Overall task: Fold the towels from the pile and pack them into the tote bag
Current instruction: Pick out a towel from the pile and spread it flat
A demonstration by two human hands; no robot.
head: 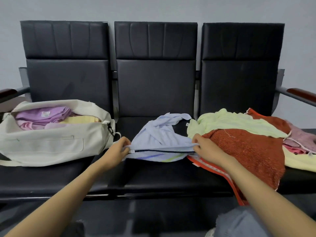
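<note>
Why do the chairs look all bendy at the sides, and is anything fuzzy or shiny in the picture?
In the head view the wide-angle lens bows the black seats outward near the edges; the light is soft and even, with a faint sheen on the seat front; the light blue towel, left hand and right hand look fairly sharp; the bottom corners are blurrier.

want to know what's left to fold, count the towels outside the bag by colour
blue towel: 1
green towel: 1
red towel: 1
pink towel: 1
yellow towel: 1
total: 5 in view; more may lie hidden beneath
</note>
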